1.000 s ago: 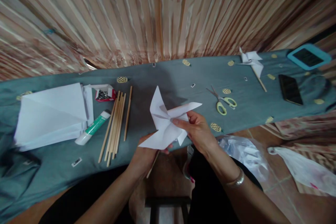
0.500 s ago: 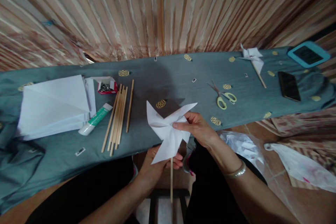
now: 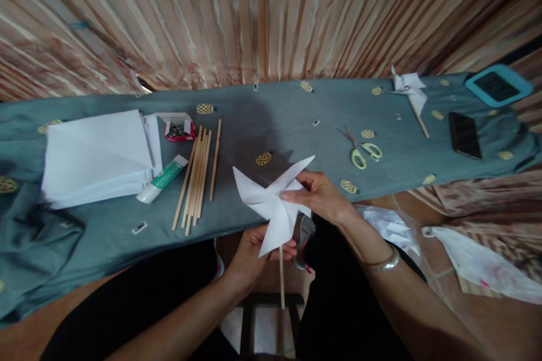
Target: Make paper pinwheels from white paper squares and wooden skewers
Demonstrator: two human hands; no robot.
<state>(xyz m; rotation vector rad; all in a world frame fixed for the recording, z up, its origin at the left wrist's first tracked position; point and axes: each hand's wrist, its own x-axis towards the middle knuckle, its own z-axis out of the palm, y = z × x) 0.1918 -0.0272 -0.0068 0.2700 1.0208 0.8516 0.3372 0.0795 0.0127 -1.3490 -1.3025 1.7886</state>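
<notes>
Pinwheel held above table edge. Right hand pinches its centre, fingers closed on paper. Left hand grips stick below. Scissors lie well apart.

The left hand sits low at about 6 o'clock, forearm rising from 7 o'clock, wrist bent, fingers curled shut with the fingertips pointing toward 3 o'clock. The right hand is just above it, toward 1 o'clock, its forearm running in from 4 o'clock with a bangle at the wrist. Its thumb and forefinger are pinched together, tips pointing toward 9 o'clock. The two hands stay close but apart.
</notes>
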